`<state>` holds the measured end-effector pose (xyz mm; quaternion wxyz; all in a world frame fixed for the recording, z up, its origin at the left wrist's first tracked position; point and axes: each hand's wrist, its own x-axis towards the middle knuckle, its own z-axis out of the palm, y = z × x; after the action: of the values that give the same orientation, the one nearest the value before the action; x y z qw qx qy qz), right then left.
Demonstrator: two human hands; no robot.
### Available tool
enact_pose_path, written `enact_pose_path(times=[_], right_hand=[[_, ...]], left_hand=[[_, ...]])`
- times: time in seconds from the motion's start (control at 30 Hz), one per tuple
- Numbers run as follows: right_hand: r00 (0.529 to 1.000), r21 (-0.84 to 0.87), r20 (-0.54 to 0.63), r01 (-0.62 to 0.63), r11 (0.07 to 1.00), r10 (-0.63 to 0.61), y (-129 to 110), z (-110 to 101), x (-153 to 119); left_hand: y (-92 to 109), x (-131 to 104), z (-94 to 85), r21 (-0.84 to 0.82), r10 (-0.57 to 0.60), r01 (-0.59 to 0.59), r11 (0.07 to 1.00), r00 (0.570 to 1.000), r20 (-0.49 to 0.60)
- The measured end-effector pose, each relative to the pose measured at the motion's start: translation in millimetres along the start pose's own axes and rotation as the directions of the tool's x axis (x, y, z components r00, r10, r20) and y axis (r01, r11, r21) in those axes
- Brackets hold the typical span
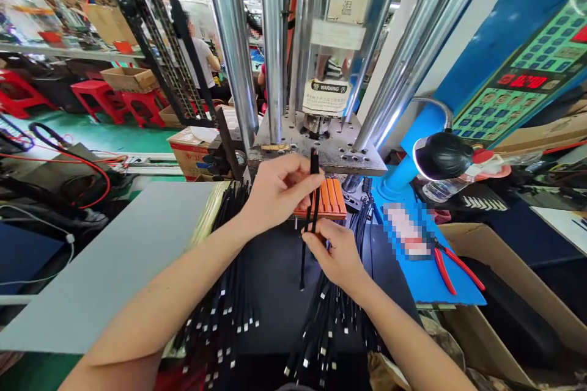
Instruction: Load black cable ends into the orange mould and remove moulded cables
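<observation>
A black cable [314, 195] is held upright in front of the press, with its lower end hanging over the dark work surface. My left hand [282, 189] pinches it near its top, just below the metal press plate [316, 162]. Lower down, my right hand [332, 250] has its thumb and fingers closed on the same cable. Behind the cable is an orange grooved block [334, 198], partly covered by my left hand. Bundles of black cables with silver ends lie to the left [229, 293] and right [325, 317].
Steel columns [275, 43] rise above the plate. Red-handled pliers [458, 269] lie on a blue board [428, 284] at the right, near a black lamp [443, 156]. A grey board [128, 250] is at the left. A person [202, 61] sits in the background.
</observation>
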<state>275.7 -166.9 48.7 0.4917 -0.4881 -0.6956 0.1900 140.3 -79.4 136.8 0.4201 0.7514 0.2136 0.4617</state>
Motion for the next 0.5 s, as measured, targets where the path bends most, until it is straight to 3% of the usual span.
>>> enact_pose_path(times=[0.1,0.17,0.23,0.3,0.4,0.47,0.5], right_hand=[[0.991,-0.066,0.131,-0.019,0.998,0.028,17.9,5.6,7.1],[0.988,-0.079,0.135,-0.062,0.995,0.072,34.1,7.5,23.9],[0.99,-0.085,0.072,-0.112,0.99,0.118,51.6,7.6,47.0],[0.989,-0.088,-0.012,-0.15,0.985,0.149,67.7,6.2,70.5],[0.976,-0.092,-0.066,-0.213,0.973,0.208,84.1,3.6,96.4],[0.964,-0.081,-0.03,-0.265,0.961,0.263,88.3,2.7,105.7],[0.959,-0.074,-0.004,-0.284,0.956,0.284,88.7,2.4,108.4]], left_hand=[[7.7,18.1,-9.0,0.204,0.247,-0.215,0.955,0.958,-0.143],[13.9,28.4,-13.3,0.335,0.37,-0.312,0.889,0.92,-0.125],[15.7,31.9,-14.4,0.41,0.435,-0.383,0.828,0.9,-0.038],[6.6,26.2,-13.3,0.422,0.433,-0.401,0.813,0.901,0.02],[-32.1,4.3,-12.8,0.42,0.324,-0.317,0.85,0.944,0.057],[-66.5,-13.0,-15.4,0.491,0.223,-0.308,0.815,0.949,0.225],[-82.6,-21.0,-17.2,0.534,0.176,-0.338,0.775,0.927,0.331]])
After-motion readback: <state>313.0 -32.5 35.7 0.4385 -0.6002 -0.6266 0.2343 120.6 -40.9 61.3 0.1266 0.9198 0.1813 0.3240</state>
